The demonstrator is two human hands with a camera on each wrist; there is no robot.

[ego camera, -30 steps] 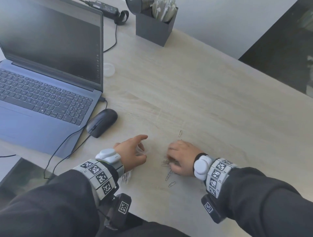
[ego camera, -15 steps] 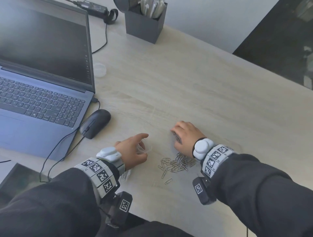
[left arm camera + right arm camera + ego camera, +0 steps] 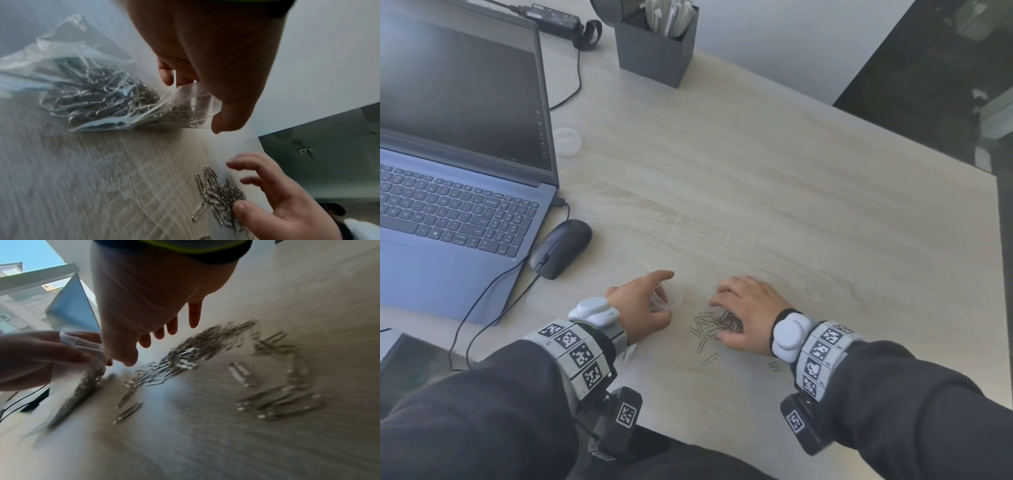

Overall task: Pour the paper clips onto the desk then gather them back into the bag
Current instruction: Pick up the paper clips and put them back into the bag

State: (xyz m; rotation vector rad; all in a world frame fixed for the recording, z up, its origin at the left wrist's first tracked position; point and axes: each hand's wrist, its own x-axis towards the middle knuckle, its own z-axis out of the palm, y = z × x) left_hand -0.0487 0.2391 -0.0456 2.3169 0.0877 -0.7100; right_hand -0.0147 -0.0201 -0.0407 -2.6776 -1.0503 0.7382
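A clear plastic bag (image 3: 86,91) holding many silver paper clips lies on the wooden desk (image 3: 791,205). My left hand (image 3: 654,301) pinches its open mouth (image 3: 193,97) between thumb and fingers and lifts that edge. A loose pile of paper clips (image 3: 709,325) lies on the desk just right of the bag. My right hand (image 3: 736,301) hovers over the pile with spread, loosely bent fingers (image 3: 252,180), its thumb (image 3: 246,209) touching the clips (image 3: 222,194). In the right wrist view the pile (image 3: 185,356) is blurred.
A laptop (image 3: 458,171) and a wired black mouse (image 3: 561,246) sit to the left. A dark pen holder (image 3: 654,44) stands at the back. A clear lid (image 3: 566,140) lies by the screen. Stray clips lie near my right wrist (image 3: 774,365) and in front (image 3: 710,358).
My right hand reached out over a stray clip farther away, then drew back onto the pile. The left hand kept holding the bag's mouth in place.
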